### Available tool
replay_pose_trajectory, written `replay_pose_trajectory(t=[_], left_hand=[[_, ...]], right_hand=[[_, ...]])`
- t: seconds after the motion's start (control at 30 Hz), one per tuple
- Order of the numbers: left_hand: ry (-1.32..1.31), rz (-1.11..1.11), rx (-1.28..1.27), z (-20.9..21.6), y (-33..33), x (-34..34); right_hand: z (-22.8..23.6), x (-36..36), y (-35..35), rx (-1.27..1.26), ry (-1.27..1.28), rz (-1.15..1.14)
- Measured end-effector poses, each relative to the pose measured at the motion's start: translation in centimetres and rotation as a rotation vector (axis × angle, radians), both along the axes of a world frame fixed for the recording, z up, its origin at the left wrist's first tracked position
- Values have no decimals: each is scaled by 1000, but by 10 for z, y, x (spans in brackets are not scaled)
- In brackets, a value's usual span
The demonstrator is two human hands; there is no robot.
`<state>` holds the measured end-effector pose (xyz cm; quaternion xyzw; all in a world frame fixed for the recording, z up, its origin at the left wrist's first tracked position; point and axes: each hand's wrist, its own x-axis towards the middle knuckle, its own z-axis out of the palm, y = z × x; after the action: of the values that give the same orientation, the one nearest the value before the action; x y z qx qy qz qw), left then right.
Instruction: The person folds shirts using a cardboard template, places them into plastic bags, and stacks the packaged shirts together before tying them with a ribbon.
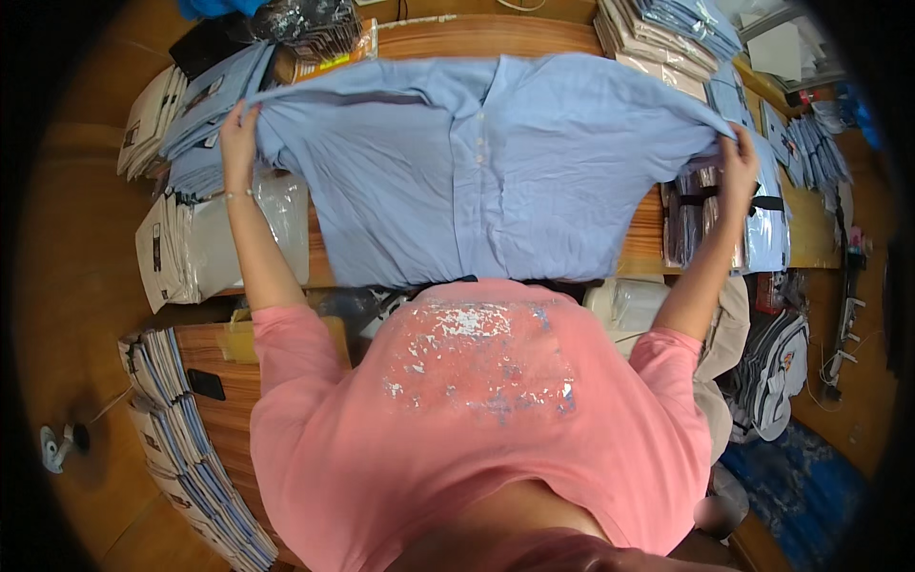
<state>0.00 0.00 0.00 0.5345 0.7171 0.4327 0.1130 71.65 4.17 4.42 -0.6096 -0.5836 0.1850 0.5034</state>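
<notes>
A light blue button-front shirt [553, 162] is stretched wide across the wooden table [429, 36], its buttons running down the middle and its lower edge close to my body. My left hand [238, 148] pinches the end of one sleeve at the far left. At the right, my right hand [737, 167] grips the other sleeve end. Both arms are spread apart, and the fabric between them shows soft wrinkles. The cloth hides most of the tabletop beneath it.
Folded shirts in clear bags [214, 100] are stacked at the left, beside clear plastic bags [253, 234]. More folded shirts [658, 43] rise at the back right. A phone [206, 384] lies on a side table near a long row of packed shirts [195, 467].
</notes>
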Motion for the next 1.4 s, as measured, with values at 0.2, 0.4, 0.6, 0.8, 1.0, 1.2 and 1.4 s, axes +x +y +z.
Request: replay_pose_trajectory(t=[0.2,0.4,0.6,0.8,1.0,1.2,1.4], left_hand=[[-280,-226,265,127,90,60],[-615,-473,651,194,204,119],[-865,-611,647,165,209,121],[-782,-250,455,43,172,14],[-153,-74,432,-25,53,31],[71,-104,74,-119,-62,125],[475,49,-189,-162,-139,170]], right_hand=[[130,13,9,92,99,57],[259,111,11,605,116,-190],[276,85,-88,588,175,-130],[106,-131,-142,-209,-95,682],[1,-236,-117,-664,472,1312],[-154,-203,25,-100,-399,487],[-197,-164,12,-11,-830,446]])
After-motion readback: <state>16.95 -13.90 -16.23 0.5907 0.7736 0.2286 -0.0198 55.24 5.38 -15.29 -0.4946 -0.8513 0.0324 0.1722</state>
